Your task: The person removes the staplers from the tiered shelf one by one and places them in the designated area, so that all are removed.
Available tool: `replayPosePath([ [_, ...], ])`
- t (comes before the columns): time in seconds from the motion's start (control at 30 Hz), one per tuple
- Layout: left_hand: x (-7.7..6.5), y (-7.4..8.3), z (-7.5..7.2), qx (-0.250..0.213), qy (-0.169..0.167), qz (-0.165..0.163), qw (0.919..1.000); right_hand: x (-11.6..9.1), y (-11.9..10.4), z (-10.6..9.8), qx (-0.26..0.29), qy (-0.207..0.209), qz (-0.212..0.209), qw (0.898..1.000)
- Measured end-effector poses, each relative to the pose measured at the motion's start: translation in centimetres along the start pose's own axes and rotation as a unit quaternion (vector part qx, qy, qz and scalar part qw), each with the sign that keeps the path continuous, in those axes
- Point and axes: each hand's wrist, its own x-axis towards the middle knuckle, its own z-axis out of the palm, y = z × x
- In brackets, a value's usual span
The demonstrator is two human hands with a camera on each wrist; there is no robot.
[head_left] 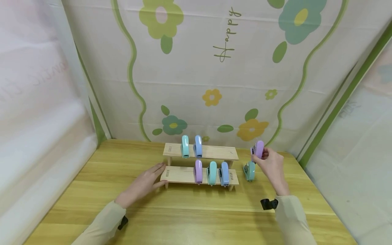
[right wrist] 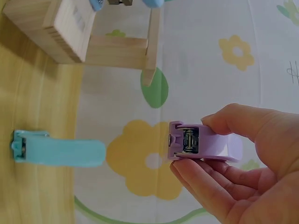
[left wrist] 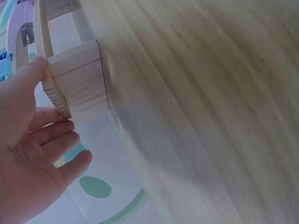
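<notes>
Between thumb and fingers my right hand (head_left: 272, 165) pinches a purple stapler (right wrist: 208, 142), raised above the table to the right of a two-tier wooden rack (head_left: 180, 174). Below it on the table stands a teal stapler (head_left: 249, 171). My left hand (head_left: 150, 178) touches the left end of the rack's lower shelf, its thumb at the front edge and fingers at the side. On that shelf sit a purple stapler (head_left: 198, 172), a mint stapler (head_left: 212, 173) and a blue stapler (head_left: 224, 174). The upper shelf holds another mint stapler (head_left: 185, 146) and another blue stapler (head_left: 197, 146).
The rack stands on a wood-grain table (head_left: 190, 217) near its back edge. A white curtain (head_left: 190, 75) printed with flowers hangs behind, and pale fabric walls (head_left: 39, 112) close off both sides. Dark camera straps (head_left: 269, 204) sit at the wrists.
</notes>
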Motion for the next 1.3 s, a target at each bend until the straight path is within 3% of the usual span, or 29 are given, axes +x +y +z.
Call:
replayPosePath([
  [0.47,-0.1,0.2,0.0,-0.008,-0.006,-0.006,0.9999,-0.9,3.9,-0.2,-0.020,0.003,0.032,0.999],
  [0.73,-0.1,0.2,-0.1,-0.010,-0.004,-0.005,0.9999,-1.0,5.6,-0.1,-0.036,0.004,0.028,0.999],
  [1.3,0.0,0.0,-0.1,-0.005,0.000,0.003,1.0000,-1.4,8.2,0.6,-0.032,-0.042,0.050,0.997],
])
